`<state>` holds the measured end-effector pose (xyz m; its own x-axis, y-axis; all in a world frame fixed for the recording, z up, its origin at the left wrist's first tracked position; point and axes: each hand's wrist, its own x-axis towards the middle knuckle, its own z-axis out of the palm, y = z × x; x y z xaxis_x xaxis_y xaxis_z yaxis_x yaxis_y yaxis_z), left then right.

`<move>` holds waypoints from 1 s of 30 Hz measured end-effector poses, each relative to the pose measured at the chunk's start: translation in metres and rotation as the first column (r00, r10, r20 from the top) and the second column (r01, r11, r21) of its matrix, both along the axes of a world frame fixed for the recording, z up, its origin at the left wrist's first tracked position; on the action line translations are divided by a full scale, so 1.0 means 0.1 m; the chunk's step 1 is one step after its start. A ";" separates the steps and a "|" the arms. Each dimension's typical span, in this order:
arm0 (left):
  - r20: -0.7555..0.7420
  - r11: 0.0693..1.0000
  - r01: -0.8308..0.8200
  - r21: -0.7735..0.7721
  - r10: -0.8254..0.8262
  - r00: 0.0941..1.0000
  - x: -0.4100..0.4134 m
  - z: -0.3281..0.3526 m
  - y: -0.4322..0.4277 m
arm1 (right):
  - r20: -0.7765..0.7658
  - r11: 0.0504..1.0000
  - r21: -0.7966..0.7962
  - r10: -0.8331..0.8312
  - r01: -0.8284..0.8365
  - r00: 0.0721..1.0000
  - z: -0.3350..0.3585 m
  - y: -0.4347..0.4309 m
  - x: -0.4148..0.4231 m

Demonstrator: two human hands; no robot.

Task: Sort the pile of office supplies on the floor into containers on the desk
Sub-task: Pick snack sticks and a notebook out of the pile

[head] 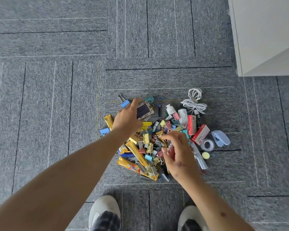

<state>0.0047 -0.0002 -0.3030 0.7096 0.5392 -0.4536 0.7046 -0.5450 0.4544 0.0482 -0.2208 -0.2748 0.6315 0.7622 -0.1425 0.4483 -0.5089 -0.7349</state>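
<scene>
while the grey carpet [57, 97] fills most of the view and a white furniture panel [265, 30] stands at 2 o'clock, the pile [147, 142] of supplies lies on the floor just off centre toward 5 o'clock; no container shows. the left hand [127, 120] hangs over the pile's 11 o'clock edge with its forefinger stretched out, and i cannot tell whether it has hold of anything. the patterned pad [144, 110] touches it toward 1 o'clock, long axis seemingly 11 to 5, so this hand is nearer. the right hand [178, 152], at the pile's 5 o'clock side, curls tight and pinches a small red spiral notebook [171, 151], coil edge facing about 11.
</scene>
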 end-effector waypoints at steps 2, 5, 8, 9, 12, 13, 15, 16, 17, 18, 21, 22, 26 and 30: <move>0.041 0.999 -0.026 -0.037 0.027 0.999 -0.02 0.11 0.03 | 0.021 1.000 -0.026 0.008 -0.007 1.000 -0.01 0.01 -0.02; 0.134 0.980 -0.141 -0.139 0.160 0.978 -0.16 0.33 0.07 | 0.037 0.999 -0.029 0.021 -0.020 0.999 0.00 0.08 -0.09; 0.223 0.941 -0.249 -0.228 0.299 0.928 -0.45 0.47 0.11 | 0.094 0.998 -0.049 0.054 -0.049 0.994 -0.01 0.17 -0.21; 0.252 0.923 -0.287 -0.256 0.350 0.902 -0.56 0.49 0.13 | 0.114 0.996 -0.057 0.072 -0.066 0.991 -0.02 0.20 -0.26; 0.311 0.852 -0.365 -0.374 0.486 0.817 -0.80 0.49 0.17 | 0.148 0.989 -0.099 0.127 -0.113 0.981 -0.09 0.27 -0.43; 0.319 0.829 -0.383 -0.409 0.523 0.791 -0.84 0.50 0.17 | 0.155 0.984 -0.121 0.146 -0.128 0.977 -0.12 0.28 -0.49; 0.324 0.789 -0.410 -0.458 0.578 0.749 -0.90 0.50 0.17 | 0.170 0.972 -0.179 0.182 -0.151 0.969 -0.16 0.30 -0.59; 0.328 0.779 -0.415 -0.470 0.590 0.737 -0.94 0.50 0.17 | 0.178 0.963 -0.220 0.196 -0.155 0.964 -0.18 0.31 -0.63; 0.337 0.776 -0.409 -0.480 0.594 0.731 -0.97 0.52 0.16 | 0.189 0.953 -0.262 0.203 -0.150 0.961 -0.19 0.32 -0.67; 0.345 0.778 -0.401 -0.484 0.591 0.729 -1.02 0.51 0.16 | 0.203 0.945 -0.298 0.203 -0.137 0.958 -0.20 0.32 -0.69; 0.343 0.791 -0.374 -0.484 0.565 0.750 -1.17 0.53 0.15 | 0.235 0.924 -0.366 0.204 -0.108 0.950 -0.23 0.35 -0.74; 0.335 0.803 -0.370 -0.467 0.548 0.767 -1.23 0.51 0.14 | 0.245 0.919 -0.380 0.209 -0.105 0.947 -0.24 0.35 -0.75; 0.241 0.810 -0.421 -0.408 0.541 0.806 -1.37 0.42 0.07 | 0.295 0.900 -0.430 0.217 -0.073 0.930 -0.27 0.40 -0.79; 0.192 0.843 -0.457 -0.285 0.517 0.834 -1.40 0.33 0.02 | 0.302 0.908 -0.415 0.190 -0.051 0.934 -0.28 0.43 -0.80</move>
<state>-0.1352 0.0013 -0.2699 0.4860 0.7534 -0.4429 0.6961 -0.0273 0.7174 -0.0322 -0.1776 -0.3030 0.6016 0.7593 -0.2483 0.7041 -0.6508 -0.2841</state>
